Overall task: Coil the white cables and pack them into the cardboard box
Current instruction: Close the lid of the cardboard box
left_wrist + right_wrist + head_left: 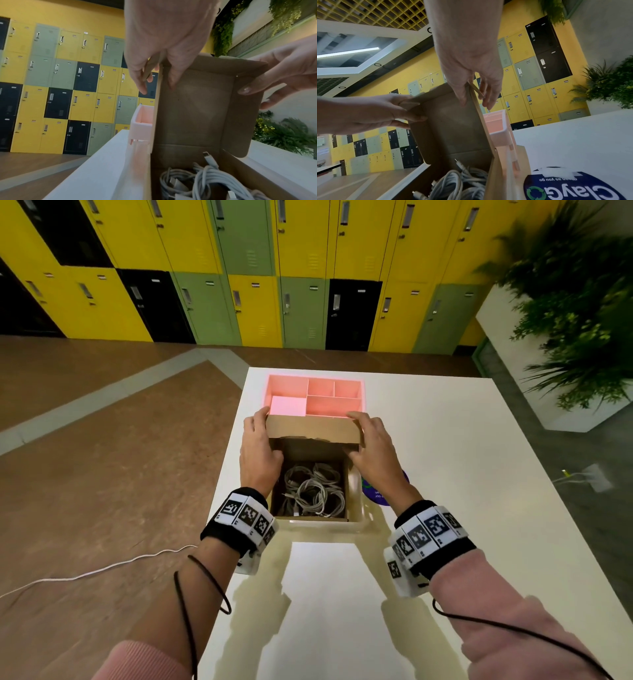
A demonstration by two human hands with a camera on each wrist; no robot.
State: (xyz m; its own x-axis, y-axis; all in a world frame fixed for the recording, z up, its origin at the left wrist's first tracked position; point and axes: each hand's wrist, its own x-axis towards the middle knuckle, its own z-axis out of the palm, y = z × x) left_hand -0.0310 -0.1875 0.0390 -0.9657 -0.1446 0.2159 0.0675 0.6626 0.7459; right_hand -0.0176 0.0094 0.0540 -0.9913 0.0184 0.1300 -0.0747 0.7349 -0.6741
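Note:
An open cardboard box (345,501) sits on the white table and holds several coiled white cables (311,491). Its hinged lid (313,430) stands half raised over the far end. My left hand (258,446) pinches the lid's left side flap, thumb inside and fingers outside (144,86). At the opposite flap my right hand (368,440) grips the same way, its thumb (462,98) lying on the inner face. The left wrist view shows the lid's underside (193,108) above the cables (205,181); the right wrist view shows the lid (453,128) and cables (453,185) too.
A pink divided organiser tray (315,392) stands just behind the box. A round blue sticker (382,496) lies on the table (445,474) to the box's right. A loose white cable (102,568) trails on the floor at left. Lockers and a planter (565,337) stand beyond.

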